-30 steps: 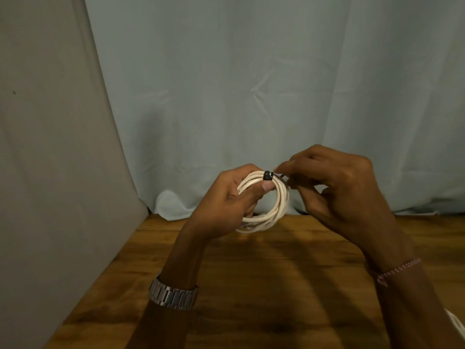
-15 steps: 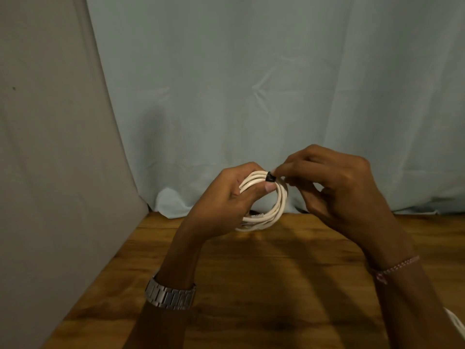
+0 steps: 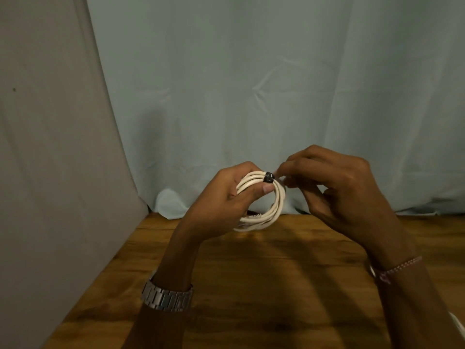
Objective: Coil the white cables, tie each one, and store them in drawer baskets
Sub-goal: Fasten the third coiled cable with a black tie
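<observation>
Coil tying in progress, one white cable coil [image 3: 273,206] held above wooden table [image 3: 289,285].
Coiling looks done for this cable: several loops bunched in left hand [image 3: 226,200], thumb pressing strands just below black tie [image 3: 268,177] at top of coil. Right hand [image 3: 337,187] pinches tie's end with fingertips [image 3: 283,172] right beside the black wrap; tie looks wrapped round the bundle but likely not finished, can't tell if fastened. Left to do: secure tie, store coil; no drawer basket in view. White sliver at lower right edge [image 3: 459,326], maybe another cable, unclear. Versus 1.0 s ago: right fingertips sit closer against tie, short tail seen then is now tucked or hidden; left grip and coil position about unchanged.
</observation>
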